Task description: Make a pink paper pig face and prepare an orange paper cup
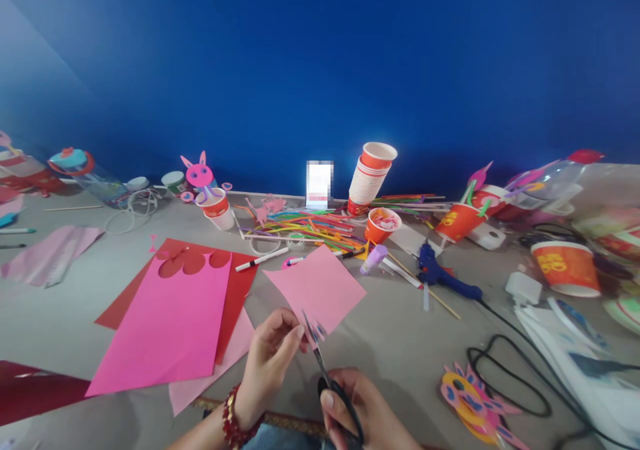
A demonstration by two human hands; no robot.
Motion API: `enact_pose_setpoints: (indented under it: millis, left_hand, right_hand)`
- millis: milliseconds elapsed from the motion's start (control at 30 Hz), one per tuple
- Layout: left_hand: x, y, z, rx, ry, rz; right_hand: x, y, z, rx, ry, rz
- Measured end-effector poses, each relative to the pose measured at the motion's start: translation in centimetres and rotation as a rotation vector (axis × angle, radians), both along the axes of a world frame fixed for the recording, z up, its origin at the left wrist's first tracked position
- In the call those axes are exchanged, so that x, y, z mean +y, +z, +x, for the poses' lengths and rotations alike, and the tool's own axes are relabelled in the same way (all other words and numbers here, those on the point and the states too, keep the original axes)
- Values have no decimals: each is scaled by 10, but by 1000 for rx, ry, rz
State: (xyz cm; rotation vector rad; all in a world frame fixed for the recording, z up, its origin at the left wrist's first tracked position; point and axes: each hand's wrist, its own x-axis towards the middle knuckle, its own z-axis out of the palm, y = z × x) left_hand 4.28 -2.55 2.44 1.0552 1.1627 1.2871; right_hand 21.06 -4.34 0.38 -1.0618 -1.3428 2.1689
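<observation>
My right hand (363, 407) grips the black-handled scissors (320, 357), with fingers in the loops and the blades pointing up and away. The blades are close to the fingertips of my left hand (273, 350), which are pinched on a small light pink paper piece (313, 341) by the blades. Its exact shape is blurred. Just beyond lies a light pink paper sheet (325, 287), turned cornerwise; whether the piece is joined to it I cannot tell. Left of my hands, a bright pink sheet (175, 323) with rounded cutouts lies over a red sheet (245, 280).
A blue glue gun (440, 273) with a black cord lies at right. Behind are colourful pipe cleaners (315, 223), a paper cup stack (369, 180), a cup of scraps (383, 223) and a pink rabbit-eared figure (200, 173). A purple glue stick (374, 260) is nearby.
</observation>
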Motion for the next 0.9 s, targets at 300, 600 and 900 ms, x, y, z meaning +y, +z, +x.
enact_pose_setpoints:
  millis: [300,600,900]
  left_hand:
    - [-2,-1,2,5,14,9]
    - [-3,-1,4,14,7,14]
    - [-5,0,5,13,20,27]
  right_hand:
    - [-1,1,-1,19,-19,-35]
    - [-3,-4,-2,78,-31,-32]
    - [-2,-2,-2,35,-27,-6]
